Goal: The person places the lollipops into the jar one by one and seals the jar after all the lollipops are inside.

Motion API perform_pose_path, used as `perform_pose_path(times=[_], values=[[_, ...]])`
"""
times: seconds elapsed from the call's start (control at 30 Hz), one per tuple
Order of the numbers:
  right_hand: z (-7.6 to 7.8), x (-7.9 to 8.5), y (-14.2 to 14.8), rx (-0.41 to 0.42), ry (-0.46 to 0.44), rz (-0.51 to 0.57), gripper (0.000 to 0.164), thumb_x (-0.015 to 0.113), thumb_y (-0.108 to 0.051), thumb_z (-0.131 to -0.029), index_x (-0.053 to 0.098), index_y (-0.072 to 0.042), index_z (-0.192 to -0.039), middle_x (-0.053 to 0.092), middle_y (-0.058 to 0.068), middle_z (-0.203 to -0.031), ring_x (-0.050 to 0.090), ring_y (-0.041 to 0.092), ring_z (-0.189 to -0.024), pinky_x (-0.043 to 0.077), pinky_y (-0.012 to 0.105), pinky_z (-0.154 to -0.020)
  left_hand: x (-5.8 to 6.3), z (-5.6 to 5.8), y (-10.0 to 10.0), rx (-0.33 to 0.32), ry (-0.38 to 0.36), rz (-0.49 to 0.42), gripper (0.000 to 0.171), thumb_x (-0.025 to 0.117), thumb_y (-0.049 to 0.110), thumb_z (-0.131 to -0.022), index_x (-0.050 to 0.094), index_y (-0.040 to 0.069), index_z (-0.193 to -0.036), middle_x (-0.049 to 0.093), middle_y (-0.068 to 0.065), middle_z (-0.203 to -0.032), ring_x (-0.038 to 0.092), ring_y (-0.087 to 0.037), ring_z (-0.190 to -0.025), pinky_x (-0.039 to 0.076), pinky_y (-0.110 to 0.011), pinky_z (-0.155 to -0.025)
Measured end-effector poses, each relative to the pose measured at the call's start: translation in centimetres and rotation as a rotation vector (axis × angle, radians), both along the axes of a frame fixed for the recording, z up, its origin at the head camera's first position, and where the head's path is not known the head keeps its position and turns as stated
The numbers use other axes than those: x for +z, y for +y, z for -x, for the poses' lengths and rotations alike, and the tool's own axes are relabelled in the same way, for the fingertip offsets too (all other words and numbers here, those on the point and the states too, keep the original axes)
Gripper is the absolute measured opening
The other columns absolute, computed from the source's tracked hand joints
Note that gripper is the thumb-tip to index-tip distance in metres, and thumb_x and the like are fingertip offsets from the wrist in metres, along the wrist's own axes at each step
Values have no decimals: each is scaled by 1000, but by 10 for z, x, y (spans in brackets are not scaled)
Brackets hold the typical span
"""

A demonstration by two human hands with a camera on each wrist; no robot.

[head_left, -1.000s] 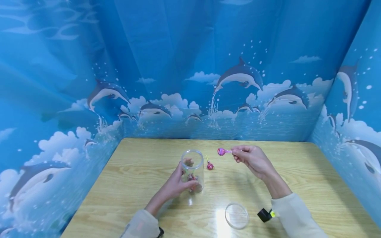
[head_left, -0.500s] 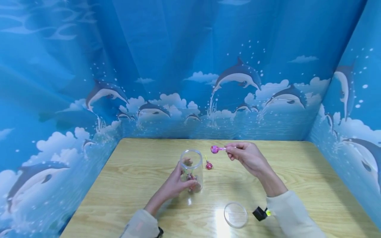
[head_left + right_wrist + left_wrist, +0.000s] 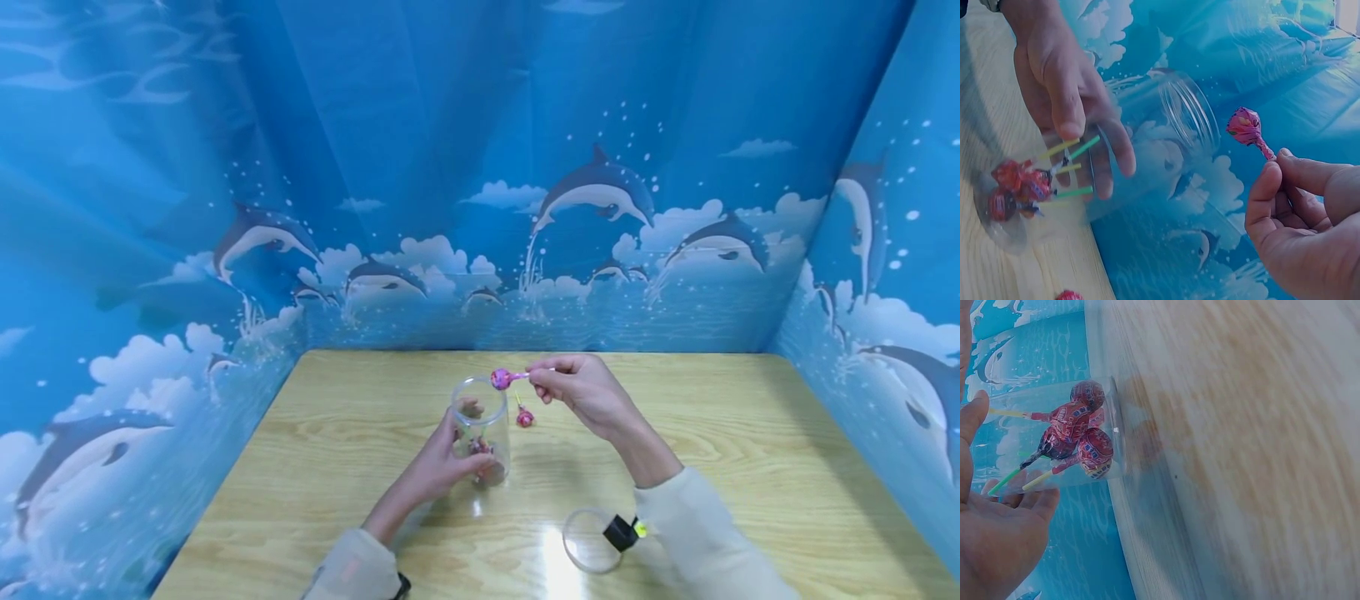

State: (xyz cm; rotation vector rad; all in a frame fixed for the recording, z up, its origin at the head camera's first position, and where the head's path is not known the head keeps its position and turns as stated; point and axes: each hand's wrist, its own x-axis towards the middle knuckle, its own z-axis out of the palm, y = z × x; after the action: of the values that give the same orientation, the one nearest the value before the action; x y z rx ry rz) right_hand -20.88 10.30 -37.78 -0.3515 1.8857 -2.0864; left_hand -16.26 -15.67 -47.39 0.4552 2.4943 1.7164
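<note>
My left hand [image 3: 442,458] holds a clear plastic jar [image 3: 1141,119] that stands on the table, thumb on the near side and fingers round the back. Several wrapped lollipops [image 3: 1079,428] lie at the jar's bottom, their yellow and green sticks pointing up. Between thumb and forefinger, my right hand [image 3: 581,396] pinches the stick of a pink lollipop [image 3: 1245,126]. In the head view its candy head overlaps the far right part of the jar's open rim; the right wrist view shows it just outside the mouth. Another red lollipop [image 3: 525,417] rests on the table right of the jar.
A round clear lid [image 3: 588,560] lies on the wooden table [image 3: 337,417] near the front, partly behind the black wrist camera [image 3: 620,533] in the head view. Blue dolphin-print curtains [image 3: 420,167] rise at the back and both sides.
My right hand has carried the pink lollipop leftward from beyond the loose lollipop to the jar's rim. My left hand and the jar have stayed in place.
</note>
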Motion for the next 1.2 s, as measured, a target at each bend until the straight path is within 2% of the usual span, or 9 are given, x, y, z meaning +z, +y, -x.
perform_pose_path(times=[0.33, 0.53, 0.7, 0.83, 0.93, 1.07, 1.2], values=[[2, 4, -22, 18, 22, -84, 21, 70, -11, -99, 73, 5, -113, 67, 13, -96, 61, 17, -80, 57, 26, -74, 0, 0, 0, -13, 14, -9, 84, 86, 18, -84, 37, 15, -152, 49, -14, -151, 48, -43, -137, 31, -67, -117], [3, 8, -27, 35, 37, -121, 24, 70, -13, -99, 73, 4, -116, 67, 10, -97, 60, 18, -82, 56, 28, -75, 0, 0, 0, -23, 20, -16, 84, 85, 17, -85, 36, 17, -153, 49, -16, -152, 48, -44, -137, 30, -68, -116], [4, 11, -31, 52, 132, -211, 24, 71, -21, -99, 76, 0, -111, 68, 8, -90, 59, 20, -79, 53, 28, -70, 1, 0, -1, -20, 17, -5, 85, 85, 17, -86, 35, 18, -154, 49, -15, -153, 48, -42, -138, 31, -68, -116], [1, 16, -37, 61, 241, -296, 23, 73, -26, -98, 78, -4, -106, 68, 11, -85, 56, 20, -74, 50, 27, -62, 0, 0, -2, -18, 7, -7, 85, 85, 19, -85, 36, 16, -154, 50, -14, -152, 49, -41, -136, 32, -69, -115], [-1, 19, -41, 75, 285, -333, 22, 74, -28, -97, 79, -7, -104, 67, 11, -83, 55, 20, -71, 48, 26, -57, 0, 0, -2, -20, 2, -8, 85, 86, 20, -85, 36, 17, -154, 51, -12, -151, 50, -39, -136, 33, -69, -114], [-3, 21, -45, 113, 319, -340, 22, 74, -28, -97, 79, -8, -105, 65, 9, -80, 51, 19, -65, 43, 25, -51, 0, 0, -2, -22, -2, 1, 86, 85, 20, -86, 35, 21, -156, 52, -10, -150, 52, -37, -134, 36, -67, -114], [-3, 22, -45, 136, 326, -320, 27, 72, -27, -99, 77, -5, -114, 66, 14, -84, 50, 20, -65, 42, 25, -51, 0, 0, -2, -19, 3, 6, 85, 84, 20, -86, 35, 18, -155, 52, -10, -150, 51, -38, -135, 37, -66, -113]])
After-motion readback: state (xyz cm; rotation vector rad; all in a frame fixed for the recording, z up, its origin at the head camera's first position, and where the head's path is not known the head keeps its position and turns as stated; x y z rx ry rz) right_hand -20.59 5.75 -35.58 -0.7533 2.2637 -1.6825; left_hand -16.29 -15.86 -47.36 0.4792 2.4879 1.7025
